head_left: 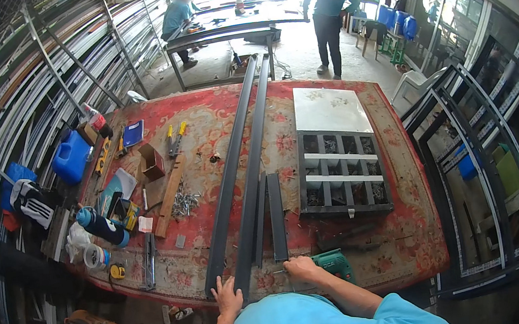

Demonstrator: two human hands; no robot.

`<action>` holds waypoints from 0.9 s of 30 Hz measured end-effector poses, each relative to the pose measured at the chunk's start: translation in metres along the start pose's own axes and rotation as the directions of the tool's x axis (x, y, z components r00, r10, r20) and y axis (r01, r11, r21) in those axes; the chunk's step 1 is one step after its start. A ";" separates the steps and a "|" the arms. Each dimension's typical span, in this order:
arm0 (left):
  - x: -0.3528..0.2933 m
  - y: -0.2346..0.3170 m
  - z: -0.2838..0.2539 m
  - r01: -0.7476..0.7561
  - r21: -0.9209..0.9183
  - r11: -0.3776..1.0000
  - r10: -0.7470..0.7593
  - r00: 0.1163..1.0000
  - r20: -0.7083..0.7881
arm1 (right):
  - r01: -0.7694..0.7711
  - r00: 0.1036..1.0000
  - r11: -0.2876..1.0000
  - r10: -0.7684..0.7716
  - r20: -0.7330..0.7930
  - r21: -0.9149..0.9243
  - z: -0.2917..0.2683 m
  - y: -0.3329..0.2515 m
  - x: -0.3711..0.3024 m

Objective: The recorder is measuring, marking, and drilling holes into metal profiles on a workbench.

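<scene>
My left hand (228,296) rests at the near end of a long dark metal bar (228,201), its fingers apart and touching the bar's end. A second long dark bar (255,213) runs alongside it, and both reach past the table's far edge. Closed round the front end of a green power drill (334,263) is my right hand (301,269); a thin bit points left out of the fist. The drill's body lies just right of that hand. Ahead of it lies a short dark bar (276,217), with a thinner dark strip (260,228) close by.
A compartmented box (347,210) of fasteners stands right on the red patterned carpet (409,206). Loose screws (185,204), a wooden strip (171,198), a blue bottle (103,225) and a tape measure (117,271) lie left. Dark frames (488,166) lean at right. Several people stand beyond.
</scene>
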State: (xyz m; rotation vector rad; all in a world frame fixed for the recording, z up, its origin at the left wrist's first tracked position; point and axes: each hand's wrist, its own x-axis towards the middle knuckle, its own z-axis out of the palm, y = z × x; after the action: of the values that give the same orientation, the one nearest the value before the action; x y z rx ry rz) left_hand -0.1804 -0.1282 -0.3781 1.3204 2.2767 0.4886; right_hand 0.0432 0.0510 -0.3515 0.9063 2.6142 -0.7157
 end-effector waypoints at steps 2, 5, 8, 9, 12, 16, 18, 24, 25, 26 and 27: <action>-0.001 0.000 -0.001 0.010 0.008 1.000 -0.010 1.000 0.007 | -0.007 1.000 1.000 0.007 -0.003 0.008 0.001 0.000 0.001; 0.001 0.002 -0.001 -0.011 -0.021 1.000 0.011 1.000 -0.013 | -0.015 1.000 1.000 0.015 -0.004 0.010 0.002 0.003 0.003; 0.002 0.003 -0.007 -0.003 -0.089 0.996 0.002 1.000 -0.009 | -0.012 1.000 1.000 0.013 -0.014 0.005 0.003 0.003 0.001; 0.001 -0.001 -0.006 0.004 -0.095 0.995 -0.005 1.000 -0.011 | -0.008 1.000 1.000 0.008 -0.007 0.000 0.005 0.004 0.002; 0.001 -0.005 -0.013 -0.033 -0.438 0.898 -0.080 0.968 -0.237 | 0.012 1.000 1.000 -0.012 -0.023 -0.007 0.010 0.006 0.003; -0.009 -0.014 -0.023 -0.074 -0.465 0.882 -0.111 0.927 -0.358 | -0.011 1.000 1.000 0.011 -0.005 -0.010 0.006 0.003 0.003; -0.017 -0.017 -0.028 0.019 -0.525 0.851 -0.230 0.912 -0.339 | -0.012 1.000 1.000 0.012 0.008 -0.020 0.006 0.005 0.003; -0.037 -0.045 -0.034 0.106 -0.522 0.846 -0.393 0.787 -0.477 | 0.015 1.000 0.999 -0.014 0.025 -0.052 0.010 0.008 0.006; -0.040 -0.054 -0.036 0.111 -0.523 0.845 -0.399 0.782 -0.478 | 0.009 1.000 0.998 -0.007 0.020 -0.055 0.008 0.006 0.008; -0.043 -0.062 -0.036 0.103 -0.615 0.782 -0.437 0.793 -0.424 | 0.002 1.000 0.998 -0.001 0.015 -0.058 0.007 0.005 0.008; -0.046 -0.068 -0.034 0.095 -0.699 0.709 -0.469 0.804 -0.366 | 0.009 1.000 0.998 -0.007 0.019 -0.059 0.010 0.006 0.008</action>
State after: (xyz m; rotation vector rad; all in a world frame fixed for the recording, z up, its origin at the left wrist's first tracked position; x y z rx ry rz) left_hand -0.2281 -0.2032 -0.3750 0.4660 2.2917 1.5203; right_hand 0.0415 0.0534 -0.3658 0.8681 2.6091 -0.6418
